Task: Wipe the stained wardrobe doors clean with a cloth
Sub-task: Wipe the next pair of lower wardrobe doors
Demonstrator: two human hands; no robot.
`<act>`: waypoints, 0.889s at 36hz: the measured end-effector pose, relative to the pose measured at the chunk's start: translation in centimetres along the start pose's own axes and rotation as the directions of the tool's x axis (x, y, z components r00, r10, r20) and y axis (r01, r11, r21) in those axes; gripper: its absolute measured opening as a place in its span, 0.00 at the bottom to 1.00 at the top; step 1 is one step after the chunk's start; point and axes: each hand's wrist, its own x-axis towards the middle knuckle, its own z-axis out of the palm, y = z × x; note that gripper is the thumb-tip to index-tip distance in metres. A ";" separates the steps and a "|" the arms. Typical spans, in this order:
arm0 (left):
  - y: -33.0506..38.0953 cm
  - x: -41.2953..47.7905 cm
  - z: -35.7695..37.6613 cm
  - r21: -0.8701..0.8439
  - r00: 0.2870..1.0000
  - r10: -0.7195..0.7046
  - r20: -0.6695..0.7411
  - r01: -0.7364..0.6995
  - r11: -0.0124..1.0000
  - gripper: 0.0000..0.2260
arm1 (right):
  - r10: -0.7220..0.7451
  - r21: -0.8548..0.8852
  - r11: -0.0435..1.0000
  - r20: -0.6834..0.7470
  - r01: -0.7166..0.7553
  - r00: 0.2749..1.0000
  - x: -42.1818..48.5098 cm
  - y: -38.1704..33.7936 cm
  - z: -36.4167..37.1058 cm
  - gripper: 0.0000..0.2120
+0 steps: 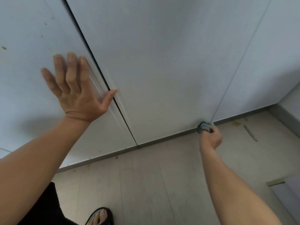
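Note:
White wardrobe doors fill the upper view. The left door (29,65) carries small brownish spots near its left side. My left hand (76,90) lies flat on it, fingers spread, thumb at the dark gap beside the middle door (162,70). Far below, my right hand (211,138) is shut on a bunched blue-grey cloth (204,126). The cloth presses against the bottom corner of the middle door, where it meets the right door (263,75).
Pale plank floor (154,184) runs below the doors, with yellowish smears (250,133) near the right door's base. My sandalled foot (99,216) and dark clothing (43,208) show at the bottom left. A grey panel (285,197) sits at the lower right.

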 end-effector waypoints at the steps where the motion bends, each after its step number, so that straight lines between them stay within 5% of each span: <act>1: 0.0 0.1 0.0 0.004 1.000 -0.001 0.000 0.001 1.000 0.47 | 0.008 0.005 1.000 -0.069 -0.008 0.998 2.1 -0.3 -0.7 0.11; 6: 0.0 0.1 -0.4 0.006 1.000 0.006 0.007 -0.006 1.000 0.47 | -0.011 -0.103 0.995 -0.099 0.000 0.995 7.2 -1.3 -0.6 0.15; 13: 0.0 0.2 -0.6 0.006 1.000 0.016 0.010 -0.016 1.000 0.46 | 0.031 -0.124 0.991 -0.095 -0.043 0.995 3.0 0.1 3.9 0.10; 20: 0.1 0.4 -0.6 0.013 1.000 0.001 0.017 -0.001 1.000 0.47 | -0.103 -0.155 0.978 0.204 0.137 0.973 -3.6 4.4 6.0 0.08; 26: 0.2 0.3 -0.4 -0.003 1.000 -0.001 0.005 0.001 1.000 0.46 | 0.013 -0.041 0.999 -0.086 -0.017 0.996 -0.4 2.5 3.1 0.09; 32: 0.0 0.3 -0.1 -0.019 1.000 -0.016 0.006 0.016 1.000 0.46 | 0.140 -0.012 0.990 -0.040 -0.140 0.989 -3.7 -0.3 6.1 0.09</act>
